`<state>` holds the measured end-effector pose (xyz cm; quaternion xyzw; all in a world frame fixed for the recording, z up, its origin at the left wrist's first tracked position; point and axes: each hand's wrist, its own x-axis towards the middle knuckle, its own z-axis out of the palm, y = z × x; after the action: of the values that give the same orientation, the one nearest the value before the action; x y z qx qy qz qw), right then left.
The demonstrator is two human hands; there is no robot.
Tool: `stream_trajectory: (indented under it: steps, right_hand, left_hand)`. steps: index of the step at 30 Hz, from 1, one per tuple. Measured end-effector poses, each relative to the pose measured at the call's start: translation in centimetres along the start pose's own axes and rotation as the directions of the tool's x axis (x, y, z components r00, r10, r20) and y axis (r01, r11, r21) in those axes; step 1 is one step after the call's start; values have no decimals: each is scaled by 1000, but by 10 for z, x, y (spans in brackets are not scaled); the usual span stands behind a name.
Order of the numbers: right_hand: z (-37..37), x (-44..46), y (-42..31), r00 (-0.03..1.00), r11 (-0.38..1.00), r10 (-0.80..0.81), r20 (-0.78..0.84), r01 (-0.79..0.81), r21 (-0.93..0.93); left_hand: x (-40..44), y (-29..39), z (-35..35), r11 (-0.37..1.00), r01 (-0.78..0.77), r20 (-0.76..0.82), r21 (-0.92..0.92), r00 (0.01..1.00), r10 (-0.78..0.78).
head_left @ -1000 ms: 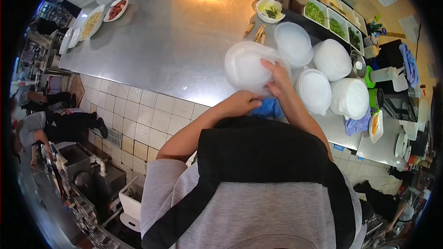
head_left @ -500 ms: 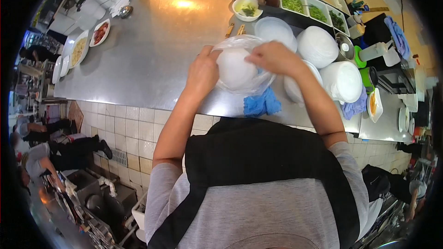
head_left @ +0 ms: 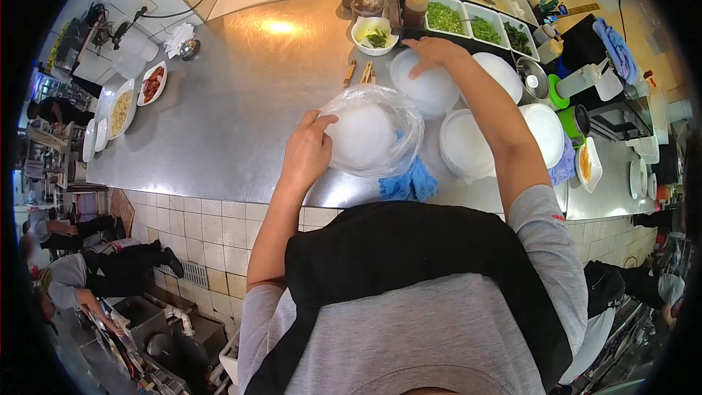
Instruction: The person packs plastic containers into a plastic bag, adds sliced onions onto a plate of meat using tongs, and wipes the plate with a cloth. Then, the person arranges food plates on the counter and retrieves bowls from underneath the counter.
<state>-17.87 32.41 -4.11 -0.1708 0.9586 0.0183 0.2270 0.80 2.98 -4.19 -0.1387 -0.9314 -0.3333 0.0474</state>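
A clear plastic bag [head_left: 409, 108] lies spread on the steel counter with a round white container [head_left: 362, 136] in it. My left hand [head_left: 307, 150] grips the bag at its left side, beside the container. Farther back, my right hand [head_left: 437, 53] reaches over a round, translucent-lidded container [head_left: 428, 91]. Its thumb and fingers are spread over the far part of that lid, and whether they press on it I cannot tell. A blue cloth [head_left: 409, 181] is bunched at the counter edge, just below the bag.
Several white lidded containers, one being a round tub [head_left: 466, 145], stand at the right. Behind are a bowl of greens [head_left: 374, 35], a sauce bottle [head_left: 415, 7] and trays of chopped greens [head_left: 447, 17]. Food plates [head_left: 152, 83] sit at the left. Other people are in the background.
My right hand has let go of the bag and moved back over the translucent-lidded container. The bag with its container sits lower in view, my left hand still at its side.
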Motion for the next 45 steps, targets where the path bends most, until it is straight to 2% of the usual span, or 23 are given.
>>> stream_trajectory:
  steps: [4, 7, 10, 13, 16, 19, 25, 28, 31, 34, 37, 39, 41, 44, 45]
  right_hand:
    - [-4, 7, 18, 973, 999, 4, 230, 4, -37]
    - [-2, 2, 22, 952, 995, -2, 305, -28, 94]
    - [9, 10, 26, 961, 992, -56, 271, 24, 121]
    - [16, 10, 20, 947, 963, -53, 318, -36, 266]
    - [14, -6, -2, 952, 886, 23, 305, -161, 434]
    - [19, -14, -21, 956, 857, 69, 286, -204, 474]
    - [35, -10, -10, 961, 817, 136, 240, -246, 521]
    - [27, -26, -6, 975, 767, 119, 186, -209, 607]
    - [23, -29, -4, 962, 739, 100, 254, -243, 628]
    - [23, -39, -6, 995, 738, 40, 94, -93, 668]
    - [-2, -68, -16, 995, 847, -19, -98, 68, 528]
    - [-20, -90, -11, 952, 779, 11, -307, 184, 600]
    - [-29, -117, -13, 779, 582, 251, -575, 353, 732]
    - [-43, -176, -50, 756, 79, 187, -627, 624, 777]
    - [-33, -182, -64, 726, 170, 179, -664, 642, 747]
  left_hand:
    - [1, -2, 1, 1000, 16, -7, -21, 1000, -16]
    - [4, 0, 4, 999, 20, 4, -33, 1000, -20]
    - [4, 2, 7, 999, 14, 18, -41, 1000, -13]
    - [1, 6, 11, 999, 38, 58, -26, 998, -36]
    - [-1, 9, 15, 999, 30, 86, 12, 996, -31]
    - [-3, 10, 18, 999, 39, 130, 28, 991, -42]
    - [-6, 15, 19, 993, 5, 157, 117, 987, -23]
    - [-6, 18, 18, 990, 20, 171, 137, 984, -43]
    - [-7, 18, 19, 990, 21, 177, 141, 983, -46]
    - [-7, 15, 20, 991, 22, 183, 135, 982, -47]
    - [-7, 7, 22, 995, 23, 170, 93, 985, -39]
    - [-5, 2, 20, 999, 18, 149, 48, 989, -25]
    - [0, -2, 10, 1000, 1, 124, 0, 992, -1]
    - [7, -3, -5, 998, 16, 43, -61, 999, -13]
    - [10, -7, -7, 999, -4, 48, -47, 999, 6]
